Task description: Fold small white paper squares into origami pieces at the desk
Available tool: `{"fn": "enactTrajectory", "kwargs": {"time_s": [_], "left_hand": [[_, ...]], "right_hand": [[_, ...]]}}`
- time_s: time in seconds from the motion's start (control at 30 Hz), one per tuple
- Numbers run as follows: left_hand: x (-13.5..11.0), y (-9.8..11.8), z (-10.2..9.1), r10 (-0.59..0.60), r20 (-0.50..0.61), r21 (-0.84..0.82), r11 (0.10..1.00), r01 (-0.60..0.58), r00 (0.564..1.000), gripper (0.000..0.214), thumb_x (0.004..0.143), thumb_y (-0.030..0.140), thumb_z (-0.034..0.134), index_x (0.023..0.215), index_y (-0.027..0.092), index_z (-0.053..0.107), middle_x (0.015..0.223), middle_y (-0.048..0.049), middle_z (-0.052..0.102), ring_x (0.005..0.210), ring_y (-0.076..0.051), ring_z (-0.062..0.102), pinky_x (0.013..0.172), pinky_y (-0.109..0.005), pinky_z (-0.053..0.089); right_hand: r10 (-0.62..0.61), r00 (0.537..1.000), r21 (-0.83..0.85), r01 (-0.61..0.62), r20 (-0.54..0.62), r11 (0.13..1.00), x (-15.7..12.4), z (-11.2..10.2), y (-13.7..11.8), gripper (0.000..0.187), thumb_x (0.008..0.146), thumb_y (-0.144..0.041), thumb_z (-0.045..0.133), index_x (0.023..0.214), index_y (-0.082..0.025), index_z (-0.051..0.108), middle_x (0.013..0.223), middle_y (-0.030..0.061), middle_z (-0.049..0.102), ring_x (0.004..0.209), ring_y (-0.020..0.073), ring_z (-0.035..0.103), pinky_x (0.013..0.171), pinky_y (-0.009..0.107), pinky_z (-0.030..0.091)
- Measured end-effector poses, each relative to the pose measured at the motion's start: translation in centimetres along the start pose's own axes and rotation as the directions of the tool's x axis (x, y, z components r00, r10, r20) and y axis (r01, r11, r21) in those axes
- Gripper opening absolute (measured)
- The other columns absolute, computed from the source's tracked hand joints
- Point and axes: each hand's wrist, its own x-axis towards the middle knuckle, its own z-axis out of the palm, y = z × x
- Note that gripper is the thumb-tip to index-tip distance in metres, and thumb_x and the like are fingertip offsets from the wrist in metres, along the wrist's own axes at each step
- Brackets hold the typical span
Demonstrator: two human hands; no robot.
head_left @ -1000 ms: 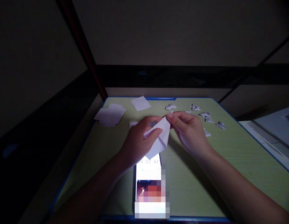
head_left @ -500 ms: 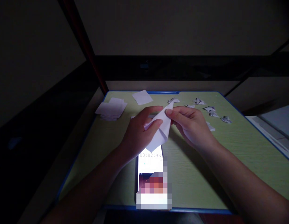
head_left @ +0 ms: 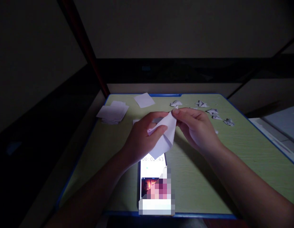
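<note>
A partly folded sheet of white paper (head_left: 164, 139) is held up between both hands, its narrow tip at the upper right and a wider corner hanging down. My left hand (head_left: 145, 133) grips its left side, thumb on the near face and fingers behind. Near the tip, my right hand (head_left: 194, 126) pinches the paper between thumb and fingers; the fingertips behind are hidden. Below the paper a lit phone (head_left: 152, 169) lies on the table, showing a timer, and the paper's lower corner overlaps its top in view.
The green table (head_left: 199, 186) has a blue rim. A stack of white paper sheets (head_left: 112, 112) lies at the back left, with a single square sheet (head_left: 144, 100) beside it. Several small folded paper pieces (head_left: 201, 104) are scattered at the back right. Grey-white flat items (head_left: 284, 126) lie beyond the right edge.
The folded paper has shifted slightly down and right in view. My right thumb has slid closer to the paper's tip, while my left hand keeps its grip.
</note>
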Motion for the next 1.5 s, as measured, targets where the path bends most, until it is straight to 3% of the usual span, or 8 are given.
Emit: {"fn": "enactTrajectory", "kwargs": {"time_s": [0.23, 0.53, 0.9, 1.13, 1.2, 1.3, 1.4, 1.5], "left_hand": [[-0.1, 0.0, -0.1, -0.045, 0.071, 0.005, 0.999, 0.045, 0.996, 0.029, 0.083, 0.017, 0.061, 0.111, 0.018, 0.064, 0.089, -0.0001, 0.074, 0.07, -0.012, 0.068, 0.058, -0.02, 0.05], [0.0, -0.1, 0.0, -0.042, 0.055, -0.006, 0.999, 0.042, 0.998, 0.027, 0.081, 0.016, 0.063, 0.108, 0.019, 0.065, 0.093, -0.0012, 0.075, 0.07, -0.012, 0.068, 0.058, -0.021, 0.051], [-0.1, 0.1, 0.3, -0.114, 0.095, -0.053, 0.991, 0.119, 0.989, 0.03, 0.081, 0.016, 0.061, 0.111, 0.018, 0.064, 0.073, 0.0005, 0.07, 0.064, -0.012, 0.066, 0.049, -0.019, 0.046], [-0.4, 0.0, 0.2, -0.135, 0.119, -0.051, 0.989, 0.142, 0.984, 0.027, 0.08, 0.018, 0.062, 0.107, 0.02, 0.066, 0.06, 0.0032, 0.065, 0.049, -0.011, 0.059, 0.041, -0.018, 0.04], [-0.3, 0.0, 0.1, -0.14, 0.093, -0.084, 0.985, 0.148, 0.986, 0.027, 0.079, 0.018, 0.062, 0.106, 0.02, 0.066, 0.062, 0.0031, 0.066, 0.049, -0.01, 0.059, 0.04, -0.017, 0.039], [0.0, 0.0, -0.1, -0.176, 0.072, -0.185, 0.965, 0.186, 0.982, 0.028, 0.077, 0.018, 0.063, 0.104, 0.02, 0.065, 0.066, 0.0019, 0.068, 0.052, -0.011, 0.061, 0.041, -0.017, 0.041], [0.1, -0.2, -0.2, -0.225, 0.152, -0.294, 0.919, 0.261, 0.962, 0.031, 0.078, 0.022, 0.063, 0.108, 0.022, 0.062, 0.065, 0.0012, 0.069, 0.05, -0.013, 0.062, 0.04, -0.02, 0.044], [0.0, -0.5, -0.3, -0.237, 0.236, -0.359, 0.88, 0.311, 0.942, 0.033, 0.079, 0.027, 0.062, 0.112, 0.024, 0.06, 0.067, 0.0008, 0.069, 0.051, -0.015, 0.064, 0.04, -0.022, 0.046]], "right_hand": [[0.012, 0.996, 0.11, -0.002, -0.089, 0.994, 0.1, 0.2, -0.1, 0.023, 0.071, -0.016, 0.069, 0.049, -0.02, 0.067, 0.05, -0.0011, 0.054, 0.051, 0.0095, 0.046, 0.051, 0.026, 0.033], [0.022, 0.994, 0.033, -0.018, -0.111, 0.999, 0.2, 0.3, 0.0, 0.024, 0.072, -0.022, 0.066, 0.049, -0.021, 0.064, 0.051, -0.0001, 0.052, 0.052, 0.0121, 0.044, 0.051, 0.029, 0.032], [-0.01, 0.983, 0.023, 0.015, -0.181, 1.0, 0.4, -0.1, 0.6, 0.012, 0.067, -0.017, 0.066, 0.058, -0.021, 0.071, 0.046, -0.0018, 0.054, 0.05, 0.0116, 0.043, 0.049, 0.028, 0.029], [-0.053, 0.947, 0.048, 0.071, -0.317, 0.996, 1.2, -1.1, -0.2, 0.018, 0.072, -0.017, 0.061, 0.056, -0.02, 0.067, 0.062, 0.0016, 0.06, 0.053, 0.0104, 0.046, 0.048, 0.026, 0.033], [-0.044, 0.961, 0.063, 0.063, -0.272, 0.996, 1.2, -1.1, -0.4, 0.015, 0.074, -0.019, 0.063, 0.062, -0.02, 0.071, 0.065, 0.0016, 0.061, 0.056, 0.01, 0.048, 0.049, 0.025, 0.035], [0.052, 0.996, 0.103, -0.044, -0.075, 0.994, 0.8, -0.7, -0.4, 0.011, 0.079, -0.027, 0.066, 0.078, -0.021, 0.076, 0.064, 0.0003, 0.059, 0.057, 0.0106, 0.048, 0.052, 0.024, 0.038], [0.114, 0.992, 0.15, -0.122, 0.06, 0.981, 0.5, -0.3, -0.4, 0.01, 0.079, -0.03, 0.068, 0.08, -0.025, 0.076, 0.058, -0.0015, 0.055, 0.055, 0.0117, 0.047, 0.052, 0.024, 0.04], [0.13, 0.987, 0.195, -0.146, 0.094, 0.97, 0.4, -0.5, -0.4, 0.006, 0.076, -0.031, 0.071, 0.078, -0.026, 0.075, 0.055, -0.0025, 0.055, 0.053, 0.012, 0.048, 0.051, 0.024, 0.042]]}}
